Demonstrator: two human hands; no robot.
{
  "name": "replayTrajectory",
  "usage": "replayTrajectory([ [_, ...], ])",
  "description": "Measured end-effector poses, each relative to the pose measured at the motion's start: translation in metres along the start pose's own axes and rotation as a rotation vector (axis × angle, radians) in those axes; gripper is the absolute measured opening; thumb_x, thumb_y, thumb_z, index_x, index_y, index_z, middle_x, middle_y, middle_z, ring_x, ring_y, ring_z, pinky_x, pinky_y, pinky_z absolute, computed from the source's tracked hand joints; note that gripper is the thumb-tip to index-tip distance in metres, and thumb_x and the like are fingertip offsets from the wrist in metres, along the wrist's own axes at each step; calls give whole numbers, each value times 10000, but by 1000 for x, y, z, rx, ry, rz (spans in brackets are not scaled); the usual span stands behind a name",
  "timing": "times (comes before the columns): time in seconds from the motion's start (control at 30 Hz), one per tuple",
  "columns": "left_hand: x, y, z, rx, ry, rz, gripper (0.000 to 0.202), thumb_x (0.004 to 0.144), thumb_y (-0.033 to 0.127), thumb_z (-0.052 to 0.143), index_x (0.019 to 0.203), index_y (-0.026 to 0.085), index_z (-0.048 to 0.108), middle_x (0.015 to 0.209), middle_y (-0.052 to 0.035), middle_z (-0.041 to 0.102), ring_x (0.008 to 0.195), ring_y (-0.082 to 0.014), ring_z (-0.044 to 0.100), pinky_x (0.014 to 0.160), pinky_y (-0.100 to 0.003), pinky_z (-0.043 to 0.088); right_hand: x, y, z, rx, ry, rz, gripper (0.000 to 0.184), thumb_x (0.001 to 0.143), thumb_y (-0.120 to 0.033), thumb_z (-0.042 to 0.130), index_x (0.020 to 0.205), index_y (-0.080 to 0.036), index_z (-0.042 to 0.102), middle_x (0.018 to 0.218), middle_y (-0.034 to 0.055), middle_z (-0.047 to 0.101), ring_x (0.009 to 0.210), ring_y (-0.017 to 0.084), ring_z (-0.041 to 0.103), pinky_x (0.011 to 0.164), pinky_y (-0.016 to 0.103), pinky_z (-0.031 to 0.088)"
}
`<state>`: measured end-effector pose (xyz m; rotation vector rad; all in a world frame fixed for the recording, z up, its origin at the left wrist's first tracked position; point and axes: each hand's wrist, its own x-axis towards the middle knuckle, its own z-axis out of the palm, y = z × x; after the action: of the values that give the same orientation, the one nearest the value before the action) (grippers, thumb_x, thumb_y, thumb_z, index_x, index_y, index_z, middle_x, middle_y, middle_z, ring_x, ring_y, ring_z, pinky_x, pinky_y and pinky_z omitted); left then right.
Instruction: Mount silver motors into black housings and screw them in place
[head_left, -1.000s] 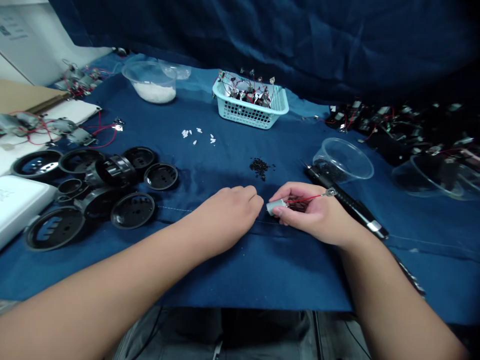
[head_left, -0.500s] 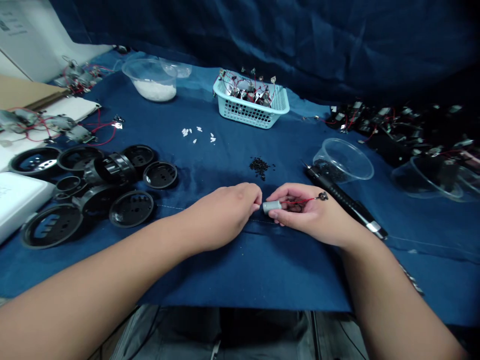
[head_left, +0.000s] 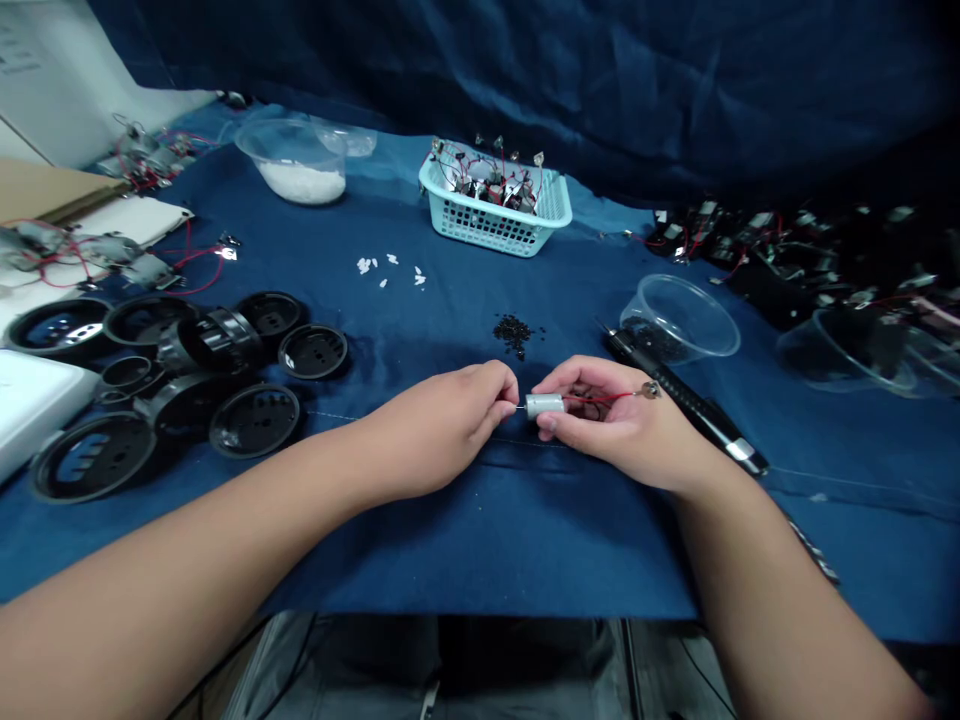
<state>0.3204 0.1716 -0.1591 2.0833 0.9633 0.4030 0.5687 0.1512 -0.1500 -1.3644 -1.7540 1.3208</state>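
silver dc motor (head_left: 544, 405) sits in the air just above the blue cloth of the counter (head_left: 525, 545), between our two hands. it looks like a small, stiff metal can, light but with a hard, slightly slick shell, so we judge the barrel the safest place to take hold: a firm pinch there, clear of the thin shaft (head_left: 519, 407) at its left end, which looks easy to bend. our right hand (head_left: 622, 425) is curled, its thumb and fingers closed on the barrel, with a fine red wire (head_left: 600, 397) running out across the fingers to a small metal terminal (head_left: 651, 390); that wire looks soft and its joints fragile, so we would not let the motor hang from it. our left hand (head_left: 442, 430) is nearly closed, its fingertips (head_left: 504, 392) right at the shaft's tip, though we cannot tell whether they pinch it or only touch it. beyond them lie a small heap of tiny black parts (head_left: 514, 333) and a clear plastic cup (head_left: 679, 300); a black pen-shaped tool (head_left: 675, 400) lies by our right hand, black plastic housings (head_left: 255, 420) spread to the left, and a pale blue plastic basket (head_left: 487, 232) of wired motors stands farther off.
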Motion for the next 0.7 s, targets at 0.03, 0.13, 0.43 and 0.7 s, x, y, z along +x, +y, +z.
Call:
replayTrajectory([
  [0.03, 0, 0, 0, 3, -2, 0, 176, 1126, 319, 444, 1094, 221, 586, 1048, -23, 708, 892, -200, 629, 763, -336, 433, 0, 0, 0, -10, 0, 0, 256, 880, -374, 859, 1052, -221, 747, 929, 57, 804, 803, 191, 762, 678, 287, 592],
  [0.13, 0, 2, 0, 4, -1, 2, 165, 1118, 303, 460, 1084, 218, 597, 1044, -22, 717, 893, -198, 636, 765, -331, 433, -1, 0, 0, -48, 5, 4, 254, 872, -395, 861, 1034, -235, 748, 967, 55, 801, 818, 200, 753, 685, 306, 597],
  [0.43, 2, 4, 0, -40, 7, -40, 131, 1061, 260, 588, 1097, 243, 713, 1022, 28, 775, 901, -167, 684, 777, -295, 442, -1, -1, 2, -108, 3, 14, 256, 887, -407, 847, 1058, -250, 739, 993, 48, 791, 825, 209, 736, 687, 324, 603],
  [0.7, 2, 7, 1, 19, 5, -5, 142, 990, 191, 698, 1080, 249, 792, 1015, 14, 812, 954, -196, 717, 818, -301, 461, -7, -4, 1, -158, -42, -14, 209, 927, -397, 818, 1067, -257, 753, 1017, 53, 794, 842, 220, 736, 684, 339, 589],
])
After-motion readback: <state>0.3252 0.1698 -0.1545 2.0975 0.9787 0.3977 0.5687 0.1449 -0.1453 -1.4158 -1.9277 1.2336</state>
